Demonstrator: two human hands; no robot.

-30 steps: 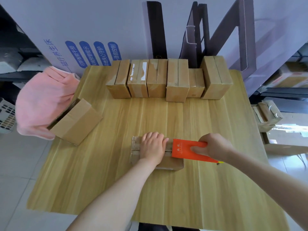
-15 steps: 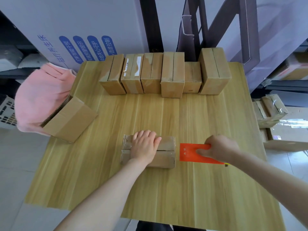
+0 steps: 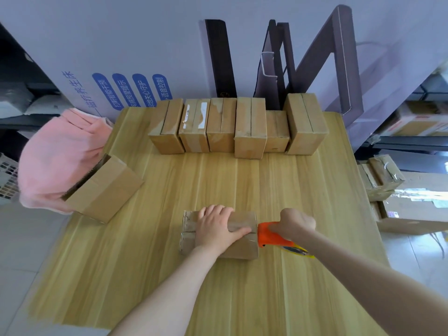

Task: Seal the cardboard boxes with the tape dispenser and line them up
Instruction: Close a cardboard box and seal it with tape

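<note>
A small cardboard box (image 3: 219,235) lies on the wooden table (image 3: 218,287), pinned under the left hand (image 3: 217,229), which lies flat and spread across its top. Just right of that hand, the right hand (image 3: 294,223) is closed around the orange tape dispenser (image 3: 271,236), whose front end touches the box's right end. Beyond both hands, six boxes (image 3: 238,127) stand in a row. Far left of the left hand, another box (image 3: 104,187) lies against a pink cloth (image 3: 55,154).

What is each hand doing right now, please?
Left hand: open, pressing flat on the small box.
Right hand: closed around the orange tape dispenser.
</note>
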